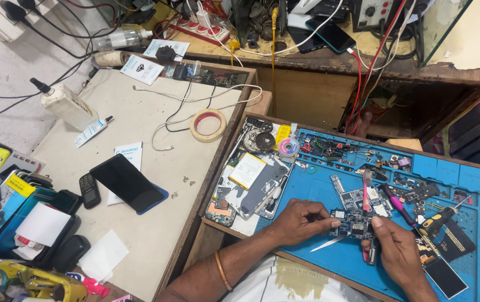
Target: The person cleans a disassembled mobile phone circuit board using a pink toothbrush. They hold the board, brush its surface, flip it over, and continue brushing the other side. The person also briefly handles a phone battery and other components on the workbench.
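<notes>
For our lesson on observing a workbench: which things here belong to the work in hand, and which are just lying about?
In hand:
left hand holding the small circuit board
right hand holding a pink-handled brush
blue work mat

Lying about:
tape roll
black phone
white glue bottle
yellow-handled screwdriver

A pale, scuffed surface (139, 223) is filling the left side, edged in bare wood. A lower wooden surface is sitting just beside it on the right, carrying a blue mat (474, 179). A worn, chipped shelf (419, 70) is running along the top. A white wall (5, 84) is showing at upper left, with even light falling over everything
</notes>
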